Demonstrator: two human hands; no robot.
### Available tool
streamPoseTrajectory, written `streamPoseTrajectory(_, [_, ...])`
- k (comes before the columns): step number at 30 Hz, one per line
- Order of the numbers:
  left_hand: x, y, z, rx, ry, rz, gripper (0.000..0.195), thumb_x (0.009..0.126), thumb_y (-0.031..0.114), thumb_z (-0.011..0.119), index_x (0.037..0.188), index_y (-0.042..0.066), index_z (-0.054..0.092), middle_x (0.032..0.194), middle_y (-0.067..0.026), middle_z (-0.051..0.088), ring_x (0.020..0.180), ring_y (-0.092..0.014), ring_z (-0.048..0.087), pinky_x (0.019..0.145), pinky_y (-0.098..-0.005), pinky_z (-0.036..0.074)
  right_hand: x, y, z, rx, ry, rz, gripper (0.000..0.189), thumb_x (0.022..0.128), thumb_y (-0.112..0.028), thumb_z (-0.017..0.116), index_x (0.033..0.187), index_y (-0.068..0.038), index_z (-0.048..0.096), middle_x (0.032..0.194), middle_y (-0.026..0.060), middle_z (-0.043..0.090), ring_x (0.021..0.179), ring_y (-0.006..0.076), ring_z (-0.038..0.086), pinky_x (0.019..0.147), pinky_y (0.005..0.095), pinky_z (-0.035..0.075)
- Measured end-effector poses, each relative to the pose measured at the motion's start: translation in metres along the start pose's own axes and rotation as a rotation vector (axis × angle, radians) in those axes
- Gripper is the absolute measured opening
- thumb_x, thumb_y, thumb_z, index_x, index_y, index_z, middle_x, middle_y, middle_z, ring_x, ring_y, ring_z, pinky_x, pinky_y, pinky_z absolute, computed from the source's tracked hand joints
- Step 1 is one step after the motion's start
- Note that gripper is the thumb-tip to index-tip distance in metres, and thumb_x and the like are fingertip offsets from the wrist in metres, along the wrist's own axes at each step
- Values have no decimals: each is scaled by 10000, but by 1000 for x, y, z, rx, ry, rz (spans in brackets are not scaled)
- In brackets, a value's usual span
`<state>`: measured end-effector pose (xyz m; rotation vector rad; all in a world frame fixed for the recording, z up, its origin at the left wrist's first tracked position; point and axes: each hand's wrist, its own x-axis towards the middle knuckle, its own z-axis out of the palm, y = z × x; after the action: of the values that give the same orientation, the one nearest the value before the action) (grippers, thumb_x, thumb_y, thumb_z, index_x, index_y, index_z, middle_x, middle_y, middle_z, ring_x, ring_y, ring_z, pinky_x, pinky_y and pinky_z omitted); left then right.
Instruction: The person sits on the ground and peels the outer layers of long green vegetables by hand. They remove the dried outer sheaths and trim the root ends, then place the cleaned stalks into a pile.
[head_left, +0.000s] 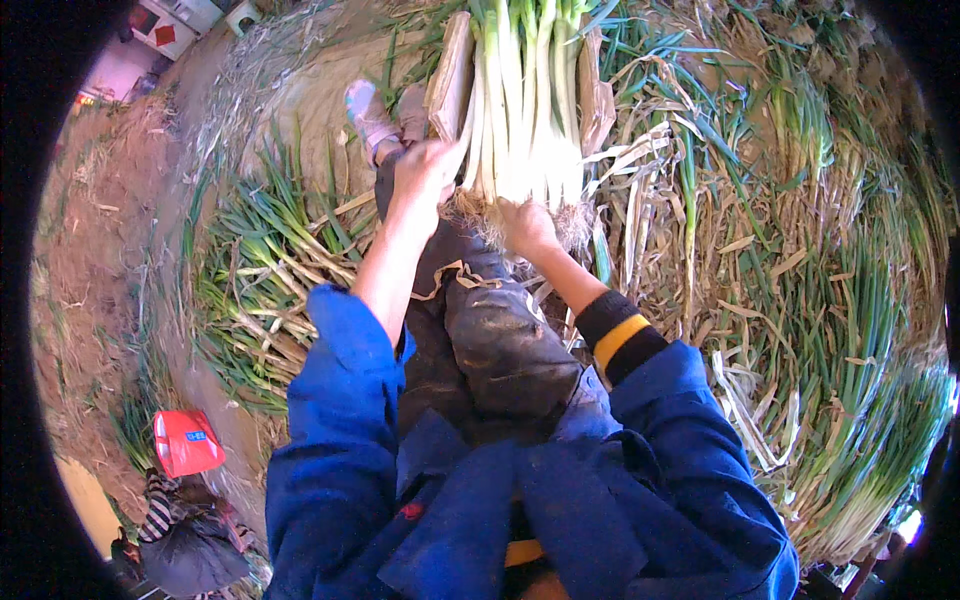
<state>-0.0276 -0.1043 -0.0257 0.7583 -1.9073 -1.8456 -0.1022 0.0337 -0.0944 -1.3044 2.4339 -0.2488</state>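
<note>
A thick bundle of large green onions (523, 97) lies between two upright wooden boards, the left board (452, 79) and the right board (596, 94). Its white stalks and hairy roots (480, 217) point towards me, over my dark trousers. Against the bundle's left edge, my left hand (426, 174) is curled by the outermost stalk; whether it grips that stalk is hidden. My right hand (529, 227) is closed around root ends near the middle of the bundle, its fingertips out of sight. Glare washes out the lower stalks.
Loose green onions (262, 292) are heaped at my left. Dry leaves (645, 195) and more onions (855, 322) cover the ground at my right. A red bag (187, 444) stands at lower left, beside another person (187, 551). White furniture (176, 26) is at upper left.
</note>
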Motion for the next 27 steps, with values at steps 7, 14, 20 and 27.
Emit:
streamPoseTrajectory(7, [-58,-55,-22,-195,132,-369,282,775,213,637,1001,57,577,960,-44,576,905,-147,539,750,-327,440,-83,32,20,588,299,-8,187,816,-208,512,887,-45,566,845,191,586,794,363,591,665,440,478])
streamPoseTrajectory(14, [-91,-65,-41,-158,166,-326,191,819,180,600,971,68,567,936,-43,600,894,-144,570,727,-299,460,-184,210,98,9,551,674,256,773,-218,561,962,-46,544,986,201,533,939,384,509,768,426,438])
streamPoseTrajectory(20, [-112,-49,-16,-144,137,-334,173,831,153,583,971,53,565,915,-51,609,857,-144,588,720,-276,480,-193,280,143,215,267,1054,298,784,-226,540,1002,-25,515,919,208,582,960,388,539,811,448,434])
streamPoseTrajectory(27, [-111,-44,69,-113,-237,-187,181,836,108,566,985,6,561,900,-102,609,839,-153,596,735,-266,490,-248,237,55,1800,158,647,105,823,-156,542,871,-80,489,564,-32,403,394,81,376,337,221,311])
